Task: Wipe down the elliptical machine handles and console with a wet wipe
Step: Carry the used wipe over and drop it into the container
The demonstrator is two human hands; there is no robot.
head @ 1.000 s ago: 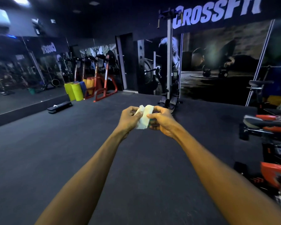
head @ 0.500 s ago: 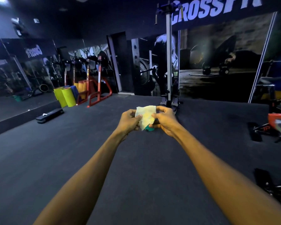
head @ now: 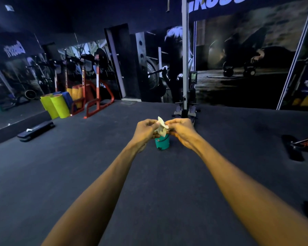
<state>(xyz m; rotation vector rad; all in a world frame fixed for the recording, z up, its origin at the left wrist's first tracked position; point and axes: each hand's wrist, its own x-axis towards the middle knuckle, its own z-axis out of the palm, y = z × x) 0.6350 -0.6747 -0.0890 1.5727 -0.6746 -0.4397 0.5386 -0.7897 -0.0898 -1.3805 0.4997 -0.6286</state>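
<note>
Both arms were stretched forward, the left hand (head: 144,129) and right hand (head: 180,129) pinching a crumpled white wet wipe (head: 161,127) between their fingertips at chest height. Directly beneath the wipe showed a small teal container (head: 162,142); whether a hand supported it or it stood on the floor could not be told. Dark rubber flooring (head: 78,166) spread around, with a black step platform (head: 36,130) and yellow-green rolled mats (head: 58,106) to the left, a red rack (head: 98,96) beyond them and a grey upright post (head: 185,55) ahead. No elliptical machine was clearly in view. The step in hand appeared to be preparing the wipe, pulling or unfolding it; next the person would likely need to open it flat and reach the machine's handles.
</note>
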